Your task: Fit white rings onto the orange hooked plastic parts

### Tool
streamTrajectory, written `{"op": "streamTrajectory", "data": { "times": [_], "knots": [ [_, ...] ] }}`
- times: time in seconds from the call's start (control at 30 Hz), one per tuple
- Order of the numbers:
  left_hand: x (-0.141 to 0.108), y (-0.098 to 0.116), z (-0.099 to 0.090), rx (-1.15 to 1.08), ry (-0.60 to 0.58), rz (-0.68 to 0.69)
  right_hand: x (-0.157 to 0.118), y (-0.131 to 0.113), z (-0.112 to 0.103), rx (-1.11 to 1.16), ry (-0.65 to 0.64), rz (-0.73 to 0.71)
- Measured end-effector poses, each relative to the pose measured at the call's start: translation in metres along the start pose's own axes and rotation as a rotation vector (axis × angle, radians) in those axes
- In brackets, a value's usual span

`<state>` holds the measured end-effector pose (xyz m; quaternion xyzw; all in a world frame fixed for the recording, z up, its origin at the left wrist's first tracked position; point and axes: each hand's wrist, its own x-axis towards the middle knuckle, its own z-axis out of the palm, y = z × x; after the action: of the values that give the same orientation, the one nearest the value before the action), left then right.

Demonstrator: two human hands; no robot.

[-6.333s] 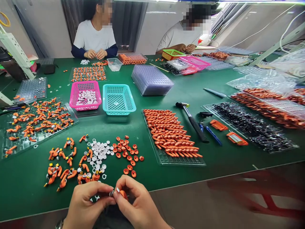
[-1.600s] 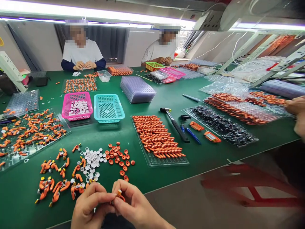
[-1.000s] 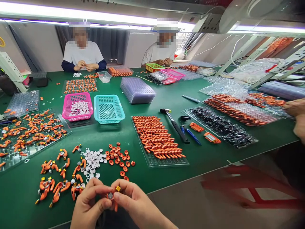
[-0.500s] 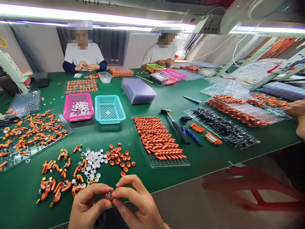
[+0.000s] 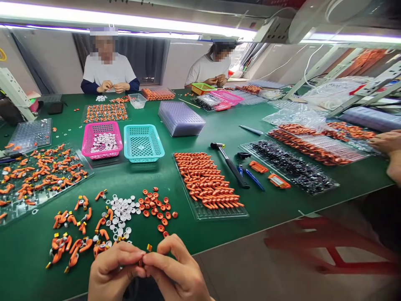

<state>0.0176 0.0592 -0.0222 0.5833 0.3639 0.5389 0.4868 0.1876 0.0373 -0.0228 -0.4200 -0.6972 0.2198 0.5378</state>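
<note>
1. Both hands low in view, close together over the near edge of the worktop, fingertips meeting at one small piece.
2. Left hand: thumb and fingers pinched on the piece.
3. Right hand: fingertips closed on the same piece, from the other side.
4. Piece: orange bit shows between the fingers, mostly hidden; yellow tab sticks up above the fingertips.
5. Beyond the left hand: loose orange parts, scattered, some with yellow tabs and grey bits.
6. Right of those: white discs, bunched, a few overlapping; orange caps just beside them.
7. Far left: clear tray loaded with more orange parts.
8. Behind the discs: pink basket with white bits inside; teal basket next to it; clear stack behind, to the right.
9. Right of the caps: stem tray, rows of orange stems in it.
10. Past that tray: hammer, blue tool, two orange frames, then black parts on a tray.
11. Two people in white tops across the worktop, hands together; another person's hand at the right edge, by orange parts.
</note>
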Motion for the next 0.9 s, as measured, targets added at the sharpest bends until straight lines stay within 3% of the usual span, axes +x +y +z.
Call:
{"op": "streamTrajectory", "data": {
  "times": [0.2,0.33,0.43,0.57,0.63,0.77,0.9],
  "knots": [
    [0.002,0.003,0.003,0.025,-0.05,0.137,-0.005,-0.001,0.006,0.111,0.063,0.002],
    [0.006,0.009,0.005,0.078,-0.071,0.107,-0.006,0.0,0.003,0.247,0.02,0.181],
    [0.008,0.013,0.003,0.2,-0.075,0.167,-0.002,0.004,0.004,0.529,0.043,0.355],
    [0.004,0.012,0.004,0.375,-0.099,0.256,0.001,0.012,0.014,1.069,-0.182,0.649],
    [-0.001,0.01,0.007,0.435,-0.071,0.263,-0.001,0.016,0.02,1.256,-0.211,0.748],
    [-0.009,0.01,0.009,0.495,0.024,0.304,-0.006,0.02,0.029,1.376,-0.14,0.781],
    [-0.007,0.014,0.002,0.589,-0.086,0.47,-0.01,0.019,0.035,1.449,-0.094,0.786]
  ]
}}
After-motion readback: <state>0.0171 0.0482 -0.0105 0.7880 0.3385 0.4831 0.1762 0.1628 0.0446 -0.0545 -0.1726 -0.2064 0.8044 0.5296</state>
